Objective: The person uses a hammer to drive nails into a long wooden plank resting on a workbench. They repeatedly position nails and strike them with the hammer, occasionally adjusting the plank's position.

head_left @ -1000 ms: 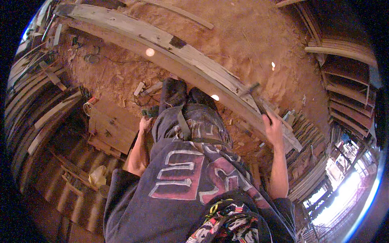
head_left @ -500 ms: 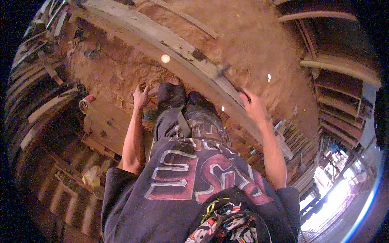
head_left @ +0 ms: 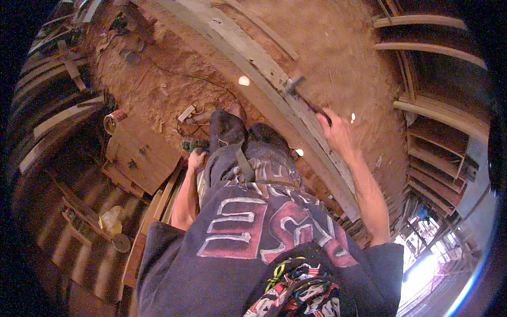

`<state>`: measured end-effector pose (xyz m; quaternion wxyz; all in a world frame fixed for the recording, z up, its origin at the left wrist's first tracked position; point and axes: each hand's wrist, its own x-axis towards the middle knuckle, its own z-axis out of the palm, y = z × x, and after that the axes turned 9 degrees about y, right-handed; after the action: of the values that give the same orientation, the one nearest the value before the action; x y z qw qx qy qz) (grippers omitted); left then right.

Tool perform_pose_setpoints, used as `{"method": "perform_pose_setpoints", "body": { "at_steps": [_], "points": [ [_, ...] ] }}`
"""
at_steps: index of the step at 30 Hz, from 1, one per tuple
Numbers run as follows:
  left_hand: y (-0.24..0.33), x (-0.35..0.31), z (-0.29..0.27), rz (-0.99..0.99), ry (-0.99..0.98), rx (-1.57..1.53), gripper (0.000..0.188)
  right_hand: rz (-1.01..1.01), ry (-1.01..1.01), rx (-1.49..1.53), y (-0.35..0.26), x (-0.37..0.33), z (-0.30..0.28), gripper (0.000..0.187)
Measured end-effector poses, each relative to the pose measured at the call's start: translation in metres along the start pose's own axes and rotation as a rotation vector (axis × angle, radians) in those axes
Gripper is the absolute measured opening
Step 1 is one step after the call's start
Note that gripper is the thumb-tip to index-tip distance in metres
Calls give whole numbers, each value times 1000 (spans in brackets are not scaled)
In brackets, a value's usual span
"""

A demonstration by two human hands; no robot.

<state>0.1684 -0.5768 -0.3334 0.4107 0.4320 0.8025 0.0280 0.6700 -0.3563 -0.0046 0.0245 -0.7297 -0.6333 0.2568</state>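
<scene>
My right hand (head_left: 337, 127) is closed around the handle of a hammer (head_left: 293, 85). The hammer's head is over the upper face of a long wooden beam (head_left: 253, 68), which runs diagonally past my knees. Beside my left thigh, my left hand (head_left: 196, 159) is low with its fingers curled in. It is right against a dark green object (head_left: 194, 145) whose kind I cannot make out. What lies inside those fingers, if anything, is hidden.
A wooden box-like piece (head_left: 142, 153) stands to my left, with a red can (head_left: 114, 120) at its corner. Past my left knee, a white block (head_left: 186, 113) lies among dark cords on brown ground. Stacked boards (head_left: 438, 142) line the right side.
My left hand has drawn back toward my thigh, to the green object. The hammer remains in my right hand. The view has shifted, and cords and the white block now show.
</scene>
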Motion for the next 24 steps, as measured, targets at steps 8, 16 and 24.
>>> {"method": "perform_pose_setpoints", "body": {
  "at_steps": [8,16,24],
  "points": [
    [130,97,-64,128,175,-258,51,-201,-19,-203,-112,115,-35,50],
    [102,51,-72,50,305,-379,46,-46,-138,9,-20,11,-18,48],
    [-11,-143,-19,-324,-75,-117,63,-32,-64,81,39,-91,-39,49]
  ]
}}
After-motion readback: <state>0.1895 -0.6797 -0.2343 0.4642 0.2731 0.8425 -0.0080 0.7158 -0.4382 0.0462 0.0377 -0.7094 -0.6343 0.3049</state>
